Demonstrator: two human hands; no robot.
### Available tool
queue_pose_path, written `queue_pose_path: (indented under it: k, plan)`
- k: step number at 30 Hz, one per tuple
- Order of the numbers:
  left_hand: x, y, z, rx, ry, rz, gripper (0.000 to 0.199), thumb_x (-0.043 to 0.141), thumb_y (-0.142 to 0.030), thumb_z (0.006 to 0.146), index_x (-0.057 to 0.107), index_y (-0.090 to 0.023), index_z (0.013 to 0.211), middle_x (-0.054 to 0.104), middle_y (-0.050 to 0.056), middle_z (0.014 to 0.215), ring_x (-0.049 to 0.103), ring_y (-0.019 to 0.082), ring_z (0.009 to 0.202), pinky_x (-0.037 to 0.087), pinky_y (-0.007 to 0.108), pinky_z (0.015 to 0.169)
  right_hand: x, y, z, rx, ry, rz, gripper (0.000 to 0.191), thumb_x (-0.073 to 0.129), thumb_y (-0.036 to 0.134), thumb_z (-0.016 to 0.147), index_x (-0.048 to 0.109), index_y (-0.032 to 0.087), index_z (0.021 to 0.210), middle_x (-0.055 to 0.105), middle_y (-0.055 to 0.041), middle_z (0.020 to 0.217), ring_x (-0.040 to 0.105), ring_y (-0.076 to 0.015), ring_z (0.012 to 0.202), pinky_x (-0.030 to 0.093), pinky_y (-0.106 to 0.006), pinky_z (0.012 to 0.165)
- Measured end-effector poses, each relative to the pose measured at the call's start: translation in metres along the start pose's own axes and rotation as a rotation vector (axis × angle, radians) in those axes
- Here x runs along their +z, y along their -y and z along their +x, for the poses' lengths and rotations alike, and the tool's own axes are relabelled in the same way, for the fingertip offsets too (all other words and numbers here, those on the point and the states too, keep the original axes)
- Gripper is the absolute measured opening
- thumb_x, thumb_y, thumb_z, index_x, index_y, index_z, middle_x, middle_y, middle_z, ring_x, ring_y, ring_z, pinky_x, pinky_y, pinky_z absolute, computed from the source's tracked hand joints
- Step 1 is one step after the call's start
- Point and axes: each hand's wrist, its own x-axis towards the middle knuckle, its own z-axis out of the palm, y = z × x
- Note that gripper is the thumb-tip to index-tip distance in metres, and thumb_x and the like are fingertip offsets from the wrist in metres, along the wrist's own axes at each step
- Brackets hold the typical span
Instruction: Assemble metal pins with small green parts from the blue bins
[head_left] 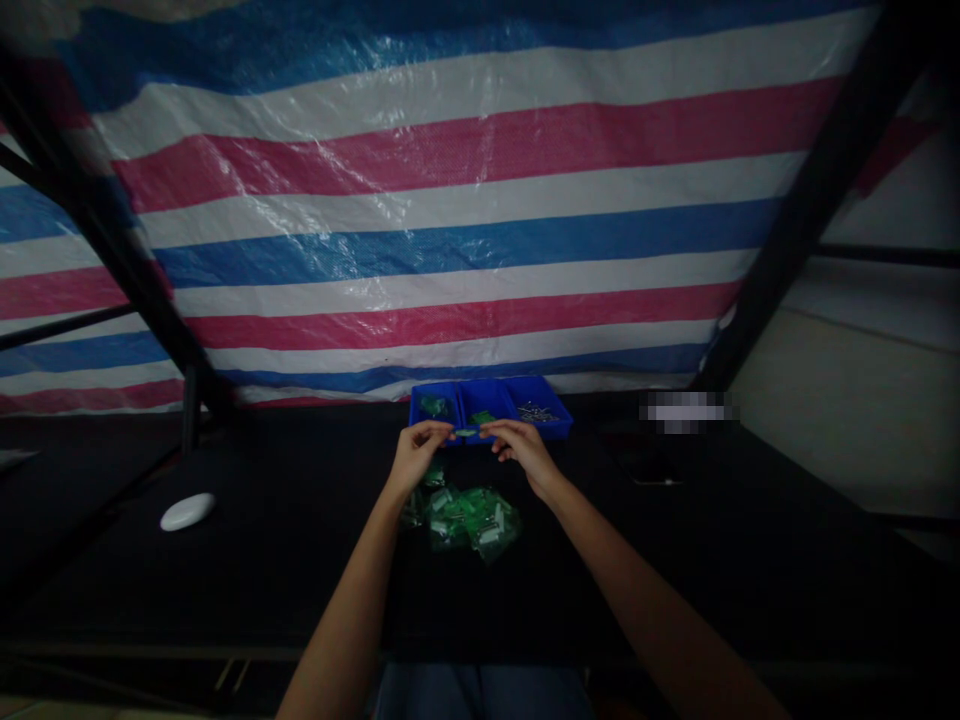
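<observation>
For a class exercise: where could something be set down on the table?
Black table looks bare between the white oval object and left forearm, and outside the right forearm, nearer than the dark slab. Crowded middle: green packets, blue tray beyond, left hand and right hand at its front.

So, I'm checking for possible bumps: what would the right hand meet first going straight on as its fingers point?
The right hand would first meet the small green item it seems to touch, then probably the left hand; depth near the blue tray is unclear.
</observation>
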Motion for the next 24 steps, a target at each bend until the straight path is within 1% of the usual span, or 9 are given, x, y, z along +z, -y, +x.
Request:
queue_pose_path:
  k: [3,7,10,13,16,18,20,22,24]
  plan:
    - [0.000,-0.002,-0.001,0.020,-0.018,0.012,0.029,0.062,-0.038,0.065,0.067,-0.012,0.077,0.065,0.006,0.070,0.056,0.015,0.064,0.042,0.025,0.061,-0.001,-0.001,0.001,-0.035,-0.019,-0.009,0.026,0.059,0.036,0.062,0.067,0.018,0.079,0.064,-0.0034,0.076,0.050,-0.0088,0.054,0.034,-0.019,0.042]
    - [0.001,0.000,-0.001,0.020,-0.026,-0.019,0.027,0.067,-0.032,0.060,0.066,-0.011,0.077,0.064,0.005,0.070,0.056,0.014,0.065,0.042,0.024,0.062,-0.001,-0.003,0.002,-0.073,-0.023,-0.039,0.028,0.065,0.036,0.058,0.067,0.017,0.079,0.064,-0.0030,0.073,0.052,-0.0105,0.056,0.035,-0.019,0.044]
    - [0.001,0.001,-0.001,0.024,-0.045,-0.028,0.024,0.069,-0.028,0.058,0.066,-0.012,0.075,0.063,0.003,0.065,0.054,0.012,0.060,0.041,0.022,0.058,-0.001,-0.004,0.003,-0.090,-0.025,-0.049,0.028,0.066,0.034,0.057,0.067,0.017,0.079,0.064,-0.0025,0.070,0.052,-0.0107,0.056,0.036,-0.020,0.045]
    - [0.001,0.002,0.000,0.035,-0.047,-0.030,0.022,0.068,-0.027,0.058,0.066,-0.012,0.074,0.061,0.001,0.059,0.052,0.010,0.055,0.040,0.021,0.055,-0.001,-0.005,0.003,-0.105,-0.023,-0.052,0.027,0.066,0.032,0.057,0.066,0.017,0.079,0.064,-0.0020,0.068,0.052,-0.0105,0.055,0.036,-0.020,0.045]
    - [0.001,0.003,0.000,0.030,-0.055,-0.016,0.023,0.067,-0.028,0.059,0.066,-0.012,0.075,0.062,0.002,0.060,0.053,0.011,0.054,0.041,0.021,0.054,0.001,-0.005,0.002,-0.103,-0.020,-0.051,0.027,0.066,0.032,0.058,0.066,0.017,0.080,0.064,-0.0024,0.071,0.052,-0.0103,0.056,0.036,-0.019,0.044]
    - [-0.004,0.005,0.002,0.023,-0.101,0.008,0.026,0.066,-0.030,0.059,0.066,-0.011,0.077,0.064,0.004,0.065,0.055,0.012,0.056,0.043,0.022,0.055,0.001,-0.004,0.002,-0.087,-0.022,-0.045,0.029,0.065,0.034,0.058,0.065,0.017,0.081,0.064,-0.0030,0.075,0.052,-0.0101,0.056,0.035,-0.019,0.043]
    - [-0.012,0.007,0.007,0.024,-0.201,0.066,0.030,0.064,-0.032,0.061,0.066,-0.011,0.081,0.066,0.006,0.072,0.057,0.013,0.059,0.044,0.023,0.057,0.001,-0.003,0.002,-0.074,-0.024,-0.036,0.031,0.064,0.036,0.059,0.065,0.017,0.083,0.064,-0.0036,0.078,0.052,-0.0098,0.056,0.035,-0.019,0.043]
    - [-0.025,0.010,0.016,0.014,-0.339,0.214,0.029,0.061,-0.033,0.063,0.066,-0.012,0.082,0.067,0.007,0.075,0.059,0.014,0.061,0.045,0.024,0.059,0.000,-0.002,0.002,-0.068,-0.035,-0.026,0.031,0.064,0.038,0.059,0.065,0.017,0.083,0.064,-0.0037,0.079,0.052,-0.0096,0.056,0.035,-0.018,0.042]
    - [-0.036,0.012,0.031,-0.007,-0.373,0.408,0.027,0.059,-0.032,0.064,0.066,-0.013,0.083,0.067,0.006,0.075,0.060,0.016,0.066,0.045,0.024,0.062,-0.001,-0.002,0.003,-0.068,-0.051,-0.017,0.031,0.064,0.037,0.059,0.064,0.017,0.082,0.063,-0.0032,0.077,0.052,-0.0092,0.055,0.035,-0.018,0.042]
